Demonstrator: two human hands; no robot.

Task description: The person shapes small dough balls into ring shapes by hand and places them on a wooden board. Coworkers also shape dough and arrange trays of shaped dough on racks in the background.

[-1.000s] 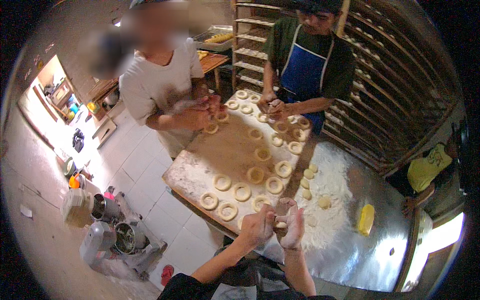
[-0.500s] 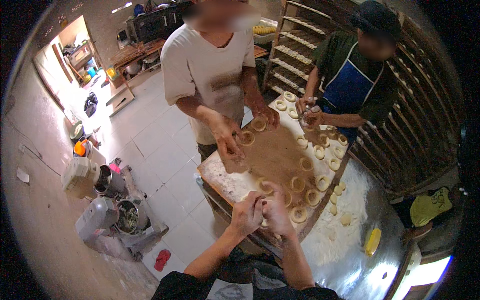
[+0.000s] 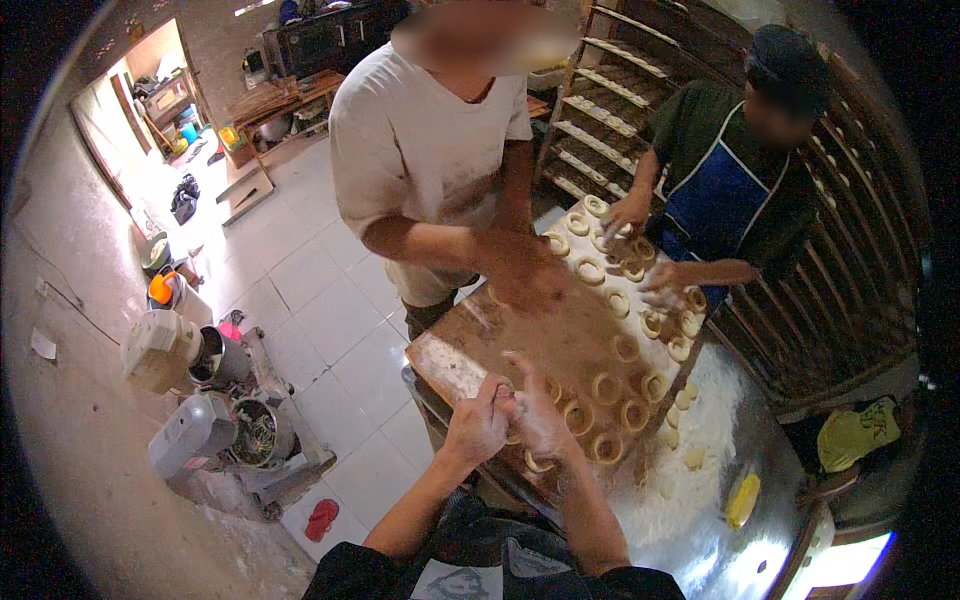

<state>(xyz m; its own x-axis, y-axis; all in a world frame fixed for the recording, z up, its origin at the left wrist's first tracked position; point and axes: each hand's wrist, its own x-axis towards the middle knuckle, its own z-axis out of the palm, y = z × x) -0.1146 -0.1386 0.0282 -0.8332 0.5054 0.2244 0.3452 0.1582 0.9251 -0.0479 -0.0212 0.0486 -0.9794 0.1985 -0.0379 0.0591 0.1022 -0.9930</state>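
My left hand [image 3: 474, 424] and my right hand [image 3: 540, 422] meet above the near left part of a floured wooden board [image 3: 450, 366]. The left fingers are curled closed. My right fingers press against them, a little blurred, with one digit pointing up. Whatever lies between them is hidden by the fingers. Just right of my hands lie several pale dough rings, one dough ring [image 3: 607, 447] near the board's front edge. Another dough ring [image 3: 539, 461] lies partly behind my right wrist.
Across the board a person in a white shirt [image 3: 430, 130] reaches over it; a co-worker in a blue apron [image 3: 715, 190] handles rings at the far right. Small dough pieces [image 3: 671, 437] and a yellow object [image 3: 742, 502] lie on the floury metal table [image 3: 690, 540]. Mixers [image 3: 195, 432] stand left, tray racks [image 3: 840, 260] behind.
My hands stay together and have shifted slightly left. The white-shirted person no longer holds up two rings and now leans with an arm across the board. The aproned person's hands have moved apart.
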